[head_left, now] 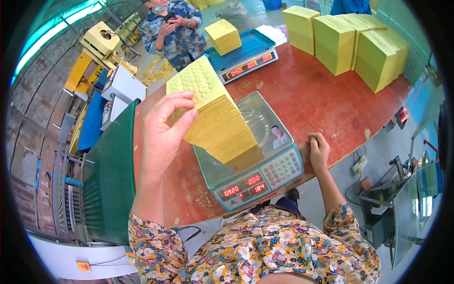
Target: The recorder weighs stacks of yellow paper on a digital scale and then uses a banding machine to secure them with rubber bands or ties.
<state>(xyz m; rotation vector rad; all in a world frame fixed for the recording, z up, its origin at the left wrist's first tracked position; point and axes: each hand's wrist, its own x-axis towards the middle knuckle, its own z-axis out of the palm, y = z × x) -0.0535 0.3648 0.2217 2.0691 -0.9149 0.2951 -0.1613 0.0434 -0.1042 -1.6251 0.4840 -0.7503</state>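
Over the near scale's (pixel 281 168) plate, toward the counter's (pixel 326 109) near edge, stands a tall yellow paper stack (pixel 222 125). The left hand (pixel 163 128) touches its upper left side, thumb and fingers parted; whether it grips, I cannot tell. Well apart, the right hand (pixel 319 152) rests curled at the near edge. Beyond, a second scale (pixel 250 67) carries a smaller stack (pixel 223 39); taller stacks (pixel 334 46) line the far right corner.
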